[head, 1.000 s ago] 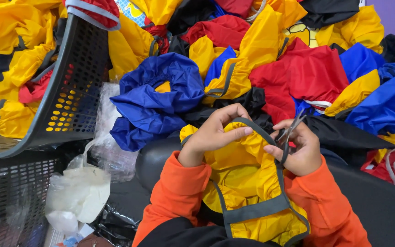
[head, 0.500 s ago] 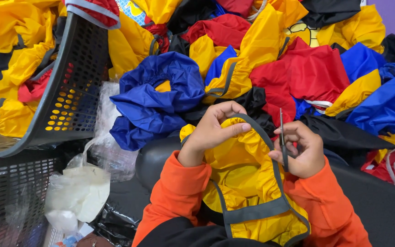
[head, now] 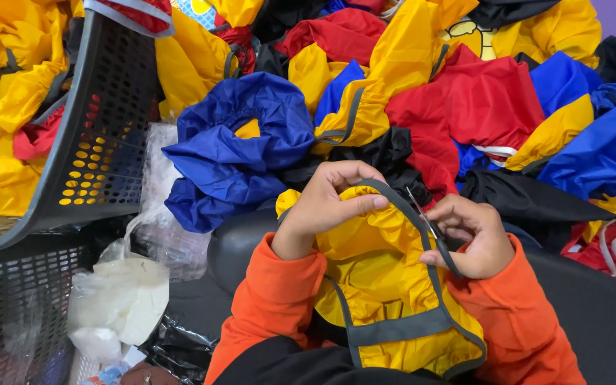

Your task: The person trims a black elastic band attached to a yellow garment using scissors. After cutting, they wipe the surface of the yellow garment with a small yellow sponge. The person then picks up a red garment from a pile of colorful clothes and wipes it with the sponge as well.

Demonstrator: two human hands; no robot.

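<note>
**Inspector A:** What are the hands gripping?

**Inspector B:** The left hand [head: 326,207] is pinching the yellow garment [head: 386,292] at its grey trim [head: 393,331], fingers clamped on the fabric. The right hand [head: 473,239] is closing around small scissors [head: 433,232], blades touching the trim.

**Inspector A:** Where is the garment sitting?

**Inspector B:** It is lying in the lap, near the blue garment [head: 240,146] and the black basket [head: 87,135].

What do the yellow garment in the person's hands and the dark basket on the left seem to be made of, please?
The yellow garment looks like thin synthetic woven fabric, perhaps nylon: slight sheen, crisp crinkled folds, matte grey binding along its edges. The basket looks like moulded dark plastic: rigid perforated wall with a smooth rim.
</note>
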